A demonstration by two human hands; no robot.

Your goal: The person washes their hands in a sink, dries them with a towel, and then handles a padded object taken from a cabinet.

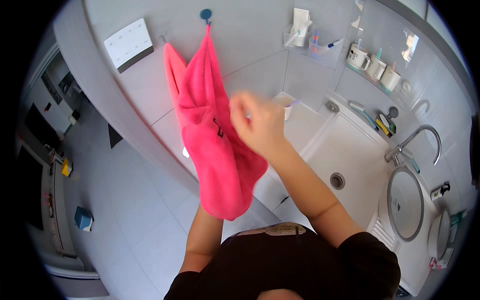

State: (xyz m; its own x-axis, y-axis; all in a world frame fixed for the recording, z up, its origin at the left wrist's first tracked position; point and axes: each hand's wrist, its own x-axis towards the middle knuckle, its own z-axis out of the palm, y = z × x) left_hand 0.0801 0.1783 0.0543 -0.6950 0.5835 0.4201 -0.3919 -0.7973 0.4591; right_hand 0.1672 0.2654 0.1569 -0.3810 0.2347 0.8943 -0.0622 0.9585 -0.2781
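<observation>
A bright pink towel [220, 165] hangs by its loop from a round blue hook [205, 15] on the tiled wall. Its lower part bulges toward me, with dark lettering on its side. My left forearm [204, 235] rises behind the towel's bottom end, and the cloth hides my left hand. Beside the towel's right edge, my right hand [257, 122] is raised with its fingers curled in a loose fist. Motion blurs it a little, and no object shows in it. A lighter pink towel [175, 67] hangs partly behind the bright one.
To the right lies a white sink [345, 150] with a curved chrome faucet [417, 137]. A grey-rimmed basin [405, 205] leans nearby. Mugs [376, 66] stand on a glass shelf. A white panel [129, 44] is mounted left of the towels. A cup [285, 105] sits behind my right hand.
</observation>
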